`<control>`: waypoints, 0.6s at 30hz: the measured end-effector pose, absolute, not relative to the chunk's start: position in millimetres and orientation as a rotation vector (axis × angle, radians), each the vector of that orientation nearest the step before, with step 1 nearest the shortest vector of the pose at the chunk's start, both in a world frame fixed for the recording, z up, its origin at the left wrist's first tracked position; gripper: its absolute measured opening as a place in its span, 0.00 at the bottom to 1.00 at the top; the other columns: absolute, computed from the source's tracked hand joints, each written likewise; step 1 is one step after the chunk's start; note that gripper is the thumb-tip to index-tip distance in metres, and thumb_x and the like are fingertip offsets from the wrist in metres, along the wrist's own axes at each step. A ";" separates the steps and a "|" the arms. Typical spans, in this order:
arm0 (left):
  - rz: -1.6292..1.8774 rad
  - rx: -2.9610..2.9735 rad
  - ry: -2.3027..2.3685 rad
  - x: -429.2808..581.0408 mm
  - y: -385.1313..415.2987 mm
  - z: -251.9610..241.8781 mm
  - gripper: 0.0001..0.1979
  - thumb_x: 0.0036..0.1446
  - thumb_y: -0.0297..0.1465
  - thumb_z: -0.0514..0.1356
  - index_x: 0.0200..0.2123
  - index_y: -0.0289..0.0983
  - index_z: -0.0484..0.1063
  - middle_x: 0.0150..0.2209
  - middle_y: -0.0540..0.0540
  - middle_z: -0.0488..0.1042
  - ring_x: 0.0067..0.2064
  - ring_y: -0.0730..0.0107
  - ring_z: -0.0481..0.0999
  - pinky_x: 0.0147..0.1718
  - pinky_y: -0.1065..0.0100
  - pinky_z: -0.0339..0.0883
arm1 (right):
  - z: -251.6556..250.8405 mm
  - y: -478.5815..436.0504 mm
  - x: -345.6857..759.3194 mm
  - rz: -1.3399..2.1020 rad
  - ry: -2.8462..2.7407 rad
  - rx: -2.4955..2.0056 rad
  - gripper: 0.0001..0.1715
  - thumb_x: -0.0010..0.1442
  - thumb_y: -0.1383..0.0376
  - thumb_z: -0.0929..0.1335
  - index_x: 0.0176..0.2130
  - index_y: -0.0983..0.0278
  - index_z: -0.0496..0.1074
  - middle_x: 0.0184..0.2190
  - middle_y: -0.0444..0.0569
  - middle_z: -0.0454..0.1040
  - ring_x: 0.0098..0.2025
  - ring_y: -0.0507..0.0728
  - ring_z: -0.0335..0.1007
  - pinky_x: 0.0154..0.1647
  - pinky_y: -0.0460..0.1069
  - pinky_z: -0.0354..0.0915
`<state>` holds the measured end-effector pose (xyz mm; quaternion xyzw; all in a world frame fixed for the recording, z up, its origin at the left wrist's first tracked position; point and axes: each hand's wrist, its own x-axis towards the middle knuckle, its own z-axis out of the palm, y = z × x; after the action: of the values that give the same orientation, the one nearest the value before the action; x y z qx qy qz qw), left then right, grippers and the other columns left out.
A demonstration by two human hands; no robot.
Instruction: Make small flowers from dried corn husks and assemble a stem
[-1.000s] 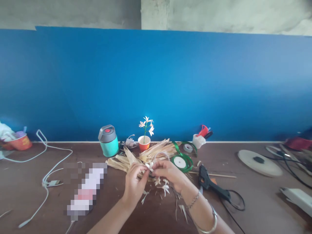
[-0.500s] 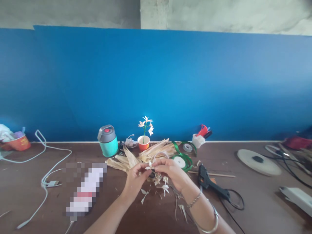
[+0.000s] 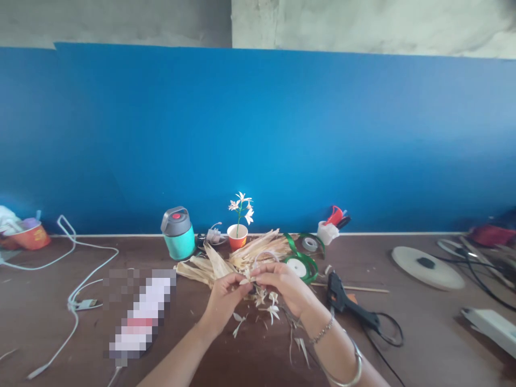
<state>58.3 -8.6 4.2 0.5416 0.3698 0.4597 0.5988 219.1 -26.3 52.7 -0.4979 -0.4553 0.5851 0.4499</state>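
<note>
Husk flower [image 3: 245, 280] is pinched between both hands, left hand [image 3: 223, 302] and right hand [image 3: 283, 288]; dried husks [image 3: 258, 250] lie just beyond.

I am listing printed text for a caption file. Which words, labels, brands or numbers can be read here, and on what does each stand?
No text here can be read.
Red cup at the far left: yellow print, too blurred to read.
Pixelated object on the table: hidden.
Teal flask, orange cup: no label visible.
Pale flower pinched by left hand and right hand: no print.
</note>
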 end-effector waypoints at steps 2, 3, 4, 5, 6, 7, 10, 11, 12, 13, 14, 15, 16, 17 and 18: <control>1.063 1.208 0.824 58.7 -9.0 4.6 0.13 0.45 0.37 0.67 0.24 0.34 0.72 0.23 0.51 0.72 0.26 0.74 0.68 0.28 0.73 0.60 | 52.7 -26.8 218.9 1.449 -1.123 -1.231 0.07 0.42 0.68 0.70 0.27 0.63 0.78 0.21 0.43 0.71 0.24 0.48 0.60 0.25 0.44 0.55; 1.063 1.186 0.808 58.9 -9.3 5.1 0.12 0.45 0.37 0.67 0.24 0.34 0.72 0.22 0.51 0.72 0.26 0.74 0.68 0.28 0.73 0.60 | 52.6 -26.8 219.0 1.457 -1.119 -1.230 0.07 0.43 0.68 0.70 0.27 0.63 0.78 0.21 0.43 0.71 0.24 0.48 0.60 0.25 0.44 0.55; 1.062 1.164 0.791 59.1 -9.7 5.8 0.12 0.45 0.37 0.68 0.24 0.34 0.72 0.22 0.51 0.72 0.26 0.75 0.68 0.28 0.73 0.59 | 52.4 -26.7 219.1 1.466 -1.113 -1.230 0.07 0.43 0.68 0.70 0.27 0.63 0.78 0.21 0.43 0.71 0.24 0.48 0.60 0.25 0.44 0.55; 1.062 1.141 0.777 59.3 -10.3 6.6 0.12 0.44 0.36 0.68 0.23 0.34 0.71 0.22 0.51 0.72 0.26 0.75 0.68 0.28 0.73 0.59 | 52.3 -26.5 219.2 1.475 -1.107 -1.231 0.07 0.43 0.68 0.70 0.27 0.63 0.78 0.21 0.43 0.71 0.24 0.48 0.60 0.25 0.44 0.55; 1.060 1.115 0.764 59.5 -10.9 7.7 0.12 0.44 0.36 0.68 0.23 0.34 0.71 0.22 0.51 0.72 0.26 0.75 0.68 0.28 0.73 0.59 | 52.3 -26.4 219.3 1.483 -1.102 -1.231 0.07 0.42 0.67 0.70 0.27 0.64 0.78 0.22 0.43 0.72 0.24 0.48 0.61 0.25 0.44 0.56; 1.056 1.090 0.752 59.7 -11.5 8.9 0.12 0.43 0.36 0.68 0.23 0.34 0.71 0.22 0.51 0.73 0.26 0.75 0.68 0.28 0.73 0.59 | 52.5 -26.4 219.3 1.491 -1.098 -1.231 0.07 0.42 0.67 0.71 0.27 0.64 0.78 0.22 0.43 0.72 0.24 0.48 0.61 0.26 0.44 0.56; 1.039 1.036 0.708 59.8 -13.2 11.7 0.12 0.42 0.35 0.69 0.22 0.34 0.71 0.23 0.50 0.74 0.27 0.74 0.69 0.29 0.72 0.60 | 54.5 -27.1 218.9 1.513 -1.088 -1.224 0.07 0.42 0.67 0.71 0.27 0.64 0.78 0.22 0.44 0.71 0.24 0.49 0.62 0.26 0.44 0.56; 1.033 1.031 0.690 59.7 -13.6 12.1 0.12 0.42 0.35 0.69 0.22 0.34 0.71 0.23 0.50 0.74 0.27 0.73 0.69 0.30 0.72 0.61 | 55.6 -27.6 218.6 1.521 -1.083 -1.217 0.07 0.42 0.67 0.71 0.27 0.64 0.77 0.22 0.44 0.71 0.25 0.49 0.62 0.26 0.44 0.57; 1.027 1.033 0.672 59.5 -13.8 12.4 0.12 0.43 0.34 0.69 0.22 0.33 0.71 0.23 0.50 0.74 0.28 0.73 0.70 0.30 0.71 0.61 | 56.6 -28.1 218.2 1.527 -1.074 -1.211 0.07 0.42 0.67 0.71 0.27 0.64 0.77 0.22 0.43 0.71 0.25 0.49 0.62 0.26 0.44 0.57; 1.022 1.036 0.657 59.2 -13.9 12.5 0.12 0.43 0.34 0.69 0.21 0.33 0.71 0.23 0.49 0.74 0.28 0.72 0.70 0.31 0.71 0.61 | 57.6 -28.5 217.7 1.533 -1.063 -1.205 0.07 0.41 0.67 0.71 0.27 0.64 0.77 0.23 0.43 0.71 0.25 0.49 0.62 0.27 0.44 0.57; 1.018 1.041 0.645 58.9 -13.9 12.5 0.12 0.44 0.34 0.69 0.21 0.33 0.71 0.23 0.49 0.74 0.28 0.72 0.70 0.31 0.71 0.61 | 58.2 -28.9 217.4 1.538 -1.051 -1.198 0.08 0.41 0.68 0.71 0.28 0.63 0.77 0.23 0.43 0.71 0.25 0.49 0.62 0.27 0.44 0.57; 1.015 1.047 0.636 58.6 -13.9 12.4 0.11 0.44 0.33 0.68 0.21 0.33 0.71 0.23 0.49 0.74 0.28 0.72 0.70 0.31 0.71 0.61 | 58.5 -29.2 217.1 1.544 -1.038 -1.191 0.09 0.40 0.68 0.71 0.28 0.63 0.76 0.24 0.43 0.71 0.25 0.49 0.62 0.27 0.44 0.57; 1.014 1.052 0.629 58.2 -13.9 12.4 0.11 0.44 0.33 0.68 0.21 0.34 0.71 0.24 0.49 0.74 0.28 0.72 0.70 0.32 0.71 0.61 | 58.4 -29.2 216.9 1.550 -1.025 -1.184 0.10 0.40 0.69 0.71 0.29 0.63 0.76 0.24 0.42 0.71 0.25 0.49 0.62 0.26 0.44 0.57; 1.012 1.057 0.622 57.8 -13.8 12.5 0.11 0.45 0.33 0.68 0.21 0.34 0.71 0.24 0.50 0.74 0.29 0.72 0.70 0.32 0.71 0.61 | 57.9 -29.1 216.8 1.559 -1.013 -1.173 0.11 0.40 0.69 0.71 0.30 0.63 0.75 0.24 0.42 0.71 0.25 0.49 0.62 0.26 0.44 0.57; 1.009 1.062 0.614 57.4 -13.8 12.7 0.11 0.45 0.33 0.68 0.21 0.34 0.71 0.24 0.50 0.74 0.29 0.72 0.70 0.32 0.71 0.61 | 57.2 -28.9 216.9 1.569 -1.003 -1.162 0.12 0.40 0.70 0.71 0.30 0.63 0.75 0.23 0.42 0.71 0.24 0.49 0.62 0.26 0.44 0.57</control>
<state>57.4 -13.8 12.7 0.4770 0.2756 0.4532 0.7008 216.9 -28.9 57.2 -0.4710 -0.4068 0.6364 0.4557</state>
